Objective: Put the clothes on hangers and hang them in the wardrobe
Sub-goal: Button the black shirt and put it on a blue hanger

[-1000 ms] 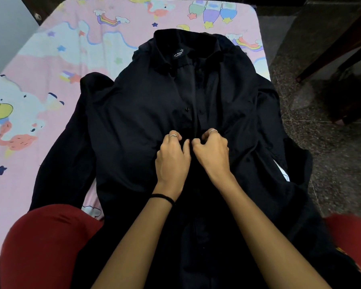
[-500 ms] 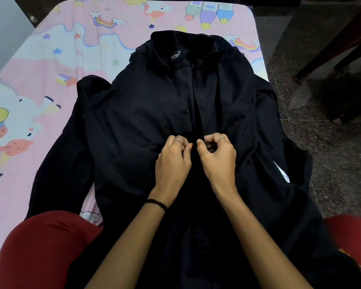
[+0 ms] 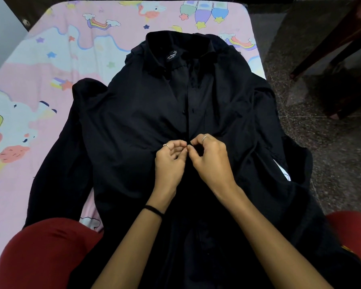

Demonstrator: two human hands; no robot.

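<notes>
One black shirt [image 3: 133, 126], long-sleeved, lies front up across the centre of the frame, collar toward the top, hem running off the lower edge; a small label with white lettering sits inside the collar [image 3: 172, 57]. The front placket is open near the collar, with dark buttons visible along it at mid-frame. Two hands meet at the placket just below centre: the left hand [image 3: 169, 163], grip clenched on a pinch of the shirt's left front edge, ring on one finger, black band [image 3: 153, 210] on the wrist; the right hand [image 3: 212, 161], grip likewise pinching the right front edge, ring on one finger. Fingertips of the two hands touch. The shirt rests on a bed with a pink sheet [image 3: 50, 59] printed with rainbows, stars and clouds, filling the left and upper frame. Red-clad knees occupy the lower left [image 3: 44, 257] and lower right corners. Speckled floor [image 3: 331, 153] and dark wooden furniture legs [image 3: 342, 38] stand at right.
</notes>
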